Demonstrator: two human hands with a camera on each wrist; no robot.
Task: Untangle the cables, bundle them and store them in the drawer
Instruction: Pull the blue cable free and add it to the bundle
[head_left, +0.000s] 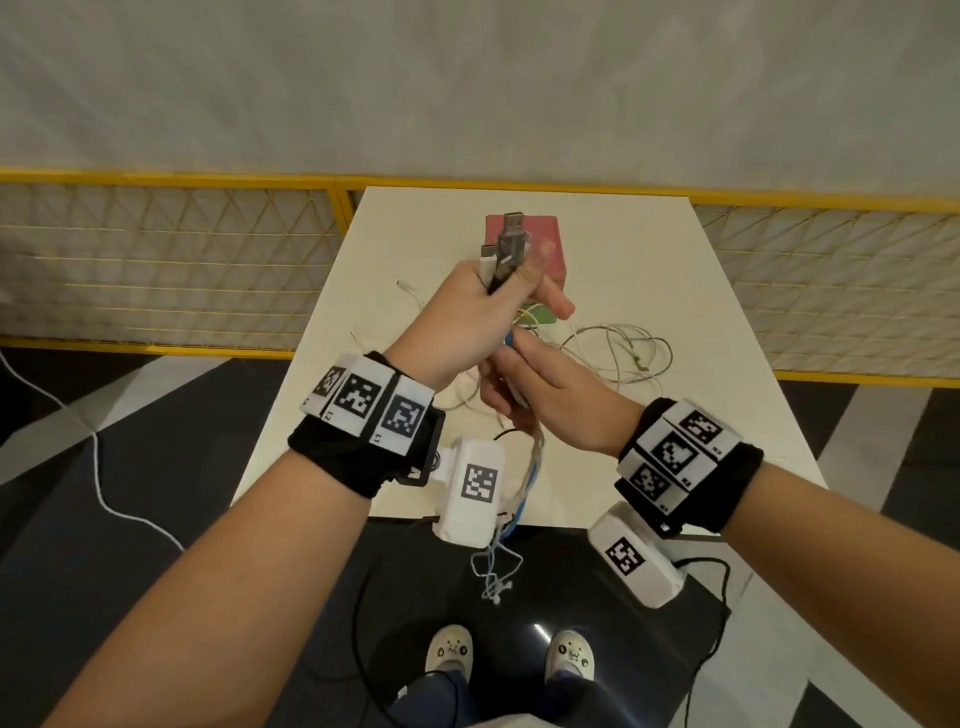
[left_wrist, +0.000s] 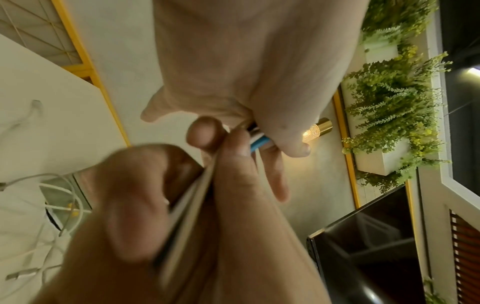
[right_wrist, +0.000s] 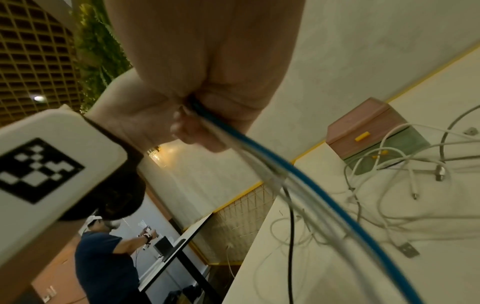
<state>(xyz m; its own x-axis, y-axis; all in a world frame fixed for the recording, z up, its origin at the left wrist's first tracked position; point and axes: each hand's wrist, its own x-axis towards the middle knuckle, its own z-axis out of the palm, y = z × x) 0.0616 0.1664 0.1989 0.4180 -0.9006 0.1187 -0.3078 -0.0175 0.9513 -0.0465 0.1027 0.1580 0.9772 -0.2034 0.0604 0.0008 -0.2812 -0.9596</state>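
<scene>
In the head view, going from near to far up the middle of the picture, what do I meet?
Shoes → dangling cable ends → right hand gripping the cables → left hand gripping the bundle → USB plugs sticking up → pink drawer box → yellow railing.

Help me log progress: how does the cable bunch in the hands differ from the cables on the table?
The held bunch is gathered straight, plugs together at the top, gripped by the left hand and right hand; the loose cables sprawl in loops on the table, untouched. The bunch includes a blue cable; the loose ones look white or grey. Neither is in the drawer box.
</scene>
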